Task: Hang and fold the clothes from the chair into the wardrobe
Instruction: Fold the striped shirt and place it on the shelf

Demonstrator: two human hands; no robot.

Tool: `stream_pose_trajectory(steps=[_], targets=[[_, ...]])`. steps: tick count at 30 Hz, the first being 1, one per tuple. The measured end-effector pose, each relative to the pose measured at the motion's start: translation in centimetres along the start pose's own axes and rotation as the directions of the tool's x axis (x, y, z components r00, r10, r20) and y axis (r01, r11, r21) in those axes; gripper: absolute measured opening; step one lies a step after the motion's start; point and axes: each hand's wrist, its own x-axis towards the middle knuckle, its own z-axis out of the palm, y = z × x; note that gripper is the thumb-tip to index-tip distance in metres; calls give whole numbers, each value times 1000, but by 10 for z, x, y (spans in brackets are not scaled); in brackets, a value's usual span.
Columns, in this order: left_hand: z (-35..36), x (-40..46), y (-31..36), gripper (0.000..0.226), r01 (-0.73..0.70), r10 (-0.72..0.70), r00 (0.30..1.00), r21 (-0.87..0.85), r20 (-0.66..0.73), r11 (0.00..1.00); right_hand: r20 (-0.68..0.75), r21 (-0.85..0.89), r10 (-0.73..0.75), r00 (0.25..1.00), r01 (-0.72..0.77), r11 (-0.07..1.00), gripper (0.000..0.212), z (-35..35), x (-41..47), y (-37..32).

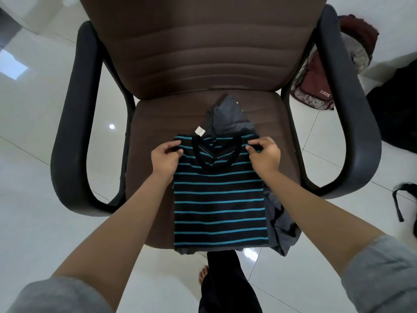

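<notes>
A black T-shirt with teal stripes (218, 204) lies on the seat of a brown office chair (203, 53), folded into a narrow rectangle with its collar toward the backrest. My left hand (165, 158) pinches the shirt's left shoulder beside the collar. My right hand (264, 154) pinches the right shoulder. A grey garment (228, 116) lies crumpled under the striped shirt, showing above the collar and spilling over the seat's front right edge. The wardrobe is out of view.
The chair has black armrests (67, 132) on both sides. A maroon backpack (316, 86) and dark bags (394, 114) sit on the white tiled floor at the right. My leg and bare foot (204, 274) stand just in front of the seat.
</notes>
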Motion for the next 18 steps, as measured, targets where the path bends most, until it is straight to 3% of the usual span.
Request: stream_pose_trajectory(steps=[7,13,15,18], targets=[[-1,11,18,32,-4,-7,998,-165,-65,986,-38,99,-120,992,123,987,15,-6,17,-14],[-3,4,-9,50,45,-43,996,-20,74,999,205,-10,54,977,-53,999,40,0,11,6],[-4,-4,-14,58,35,-32,995,-31,94,999,138,12,73,988,-76,997,44,2,-2,10],[-6,-23,-24,69,58,-54,993,-40,101,998,-48,-67,-22,999,19,998,40,2,-33,16]])
